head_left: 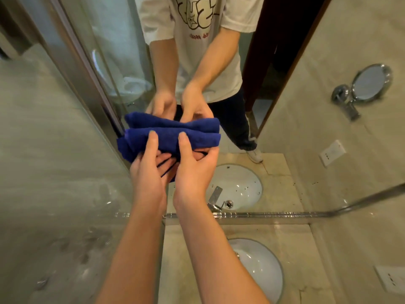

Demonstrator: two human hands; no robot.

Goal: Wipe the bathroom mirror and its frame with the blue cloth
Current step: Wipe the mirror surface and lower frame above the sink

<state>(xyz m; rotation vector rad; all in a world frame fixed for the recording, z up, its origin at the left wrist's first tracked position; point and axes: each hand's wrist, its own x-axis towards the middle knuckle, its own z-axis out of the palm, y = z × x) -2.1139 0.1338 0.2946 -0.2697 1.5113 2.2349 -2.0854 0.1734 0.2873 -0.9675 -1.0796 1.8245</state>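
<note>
Both hands hold a folded blue cloth (173,139) up against the bathroom mirror (219,51), above the far edge of the counter (293,242). The left hand (149,172) has its thumb laid over the front of the cloth and its fingers curled beneath, so its grip is clamped on the cloth; the right hand (195,170) does the same just beside it, thumb on top, fingers tucked under the fold, its grip also closed on the cloth. The two hands touch or nearly touch at the fingers beneath the cloth. The cloth is bunched in a thick roll, lying crosswise, and its reflection sits directly above it in the glass, where the reflected hands and a person in a white printed T-shirt and dark trousers also show. A chrome frame strip (263,215) runs along the bottom edge of the mirror where it meets the counter. In the counter below lies a white oval sink (263,268), partly hidden by the right forearm; its reflection shows the faucet and the drain. On the tiled wall to the right hang a round chrome shaving mirror (370,83) and, low down, a white wall socket (392,279).
</note>
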